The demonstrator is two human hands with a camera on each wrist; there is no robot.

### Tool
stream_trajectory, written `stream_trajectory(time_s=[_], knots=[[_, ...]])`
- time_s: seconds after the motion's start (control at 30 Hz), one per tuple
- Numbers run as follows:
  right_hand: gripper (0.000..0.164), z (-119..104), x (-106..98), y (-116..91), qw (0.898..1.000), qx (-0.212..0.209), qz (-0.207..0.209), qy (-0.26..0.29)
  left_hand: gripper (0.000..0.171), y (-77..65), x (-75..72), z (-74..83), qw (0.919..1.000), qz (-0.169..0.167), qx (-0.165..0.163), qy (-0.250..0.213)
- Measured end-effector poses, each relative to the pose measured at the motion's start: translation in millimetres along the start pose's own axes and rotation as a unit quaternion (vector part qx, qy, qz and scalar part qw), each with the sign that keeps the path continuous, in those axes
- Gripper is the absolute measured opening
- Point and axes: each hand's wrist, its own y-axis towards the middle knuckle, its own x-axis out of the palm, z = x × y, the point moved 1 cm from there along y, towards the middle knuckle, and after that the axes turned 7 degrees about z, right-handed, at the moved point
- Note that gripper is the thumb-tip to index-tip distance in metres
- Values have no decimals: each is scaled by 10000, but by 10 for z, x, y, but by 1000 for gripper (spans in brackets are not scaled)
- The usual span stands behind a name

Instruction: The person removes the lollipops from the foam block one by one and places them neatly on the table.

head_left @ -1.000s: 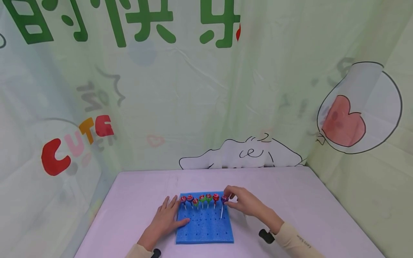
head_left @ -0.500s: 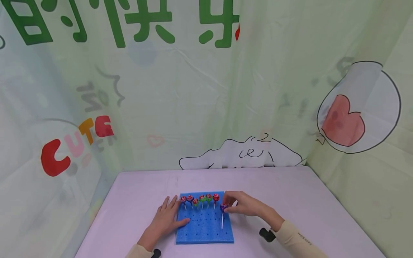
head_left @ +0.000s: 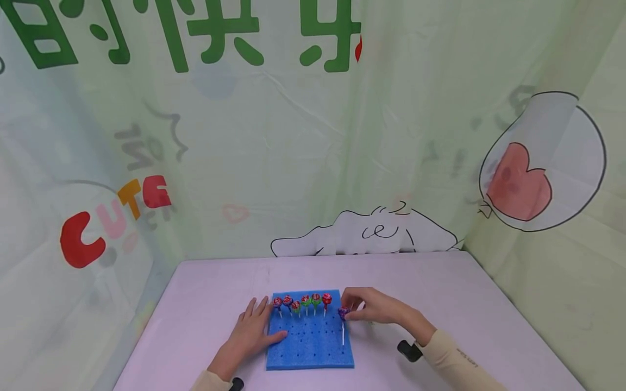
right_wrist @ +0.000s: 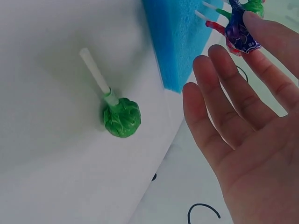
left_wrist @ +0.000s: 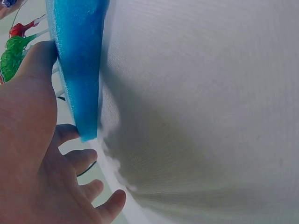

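My right hand (head_left: 374, 305) pinches a purple-wrapped lollipop (head_left: 343, 314) between thumb and fingers, its white stick pointing down over the right edge of a blue foam board (head_left: 308, 355). In the right wrist view the purple wrapper (right_wrist: 240, 32) shows at the thumb tip. My left hand (head_left: 250, 332) lies spread at the board's left side, thumb on its top and fingers along its edge. Toward the far edge, several lollipops (head_left: 306, 301) with red, green and purple wrappers stand upright in the board. Rows of small holes mark the foam in front of them.
A green-wrapped lollipop (right_wrist: 121, 116) lies on the table to the right of the board, mostly hidden under the right hand in the head view. The pale table (head_left: 215, 288) ends at a printed curtain (head_left: 313, 163) behind and at both sides.
My right hand has drawn the purple lollipop from the far right corner toward me, then slightly right. The left hand and the standing lollipops stay in place.
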Motion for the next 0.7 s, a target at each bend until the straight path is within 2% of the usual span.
stream_trajectory(time_s=[0.4, 0.7], knots=[[18, 10, -177, -120, 9999, 104, -44, -43, 98, 13, 29, -32, 10000, -24, 26, 21], [19, 44, -338, -204, 9993, 333, -46, -137, 97, 4, -10, -16, 10000, 43, 64, 28]])
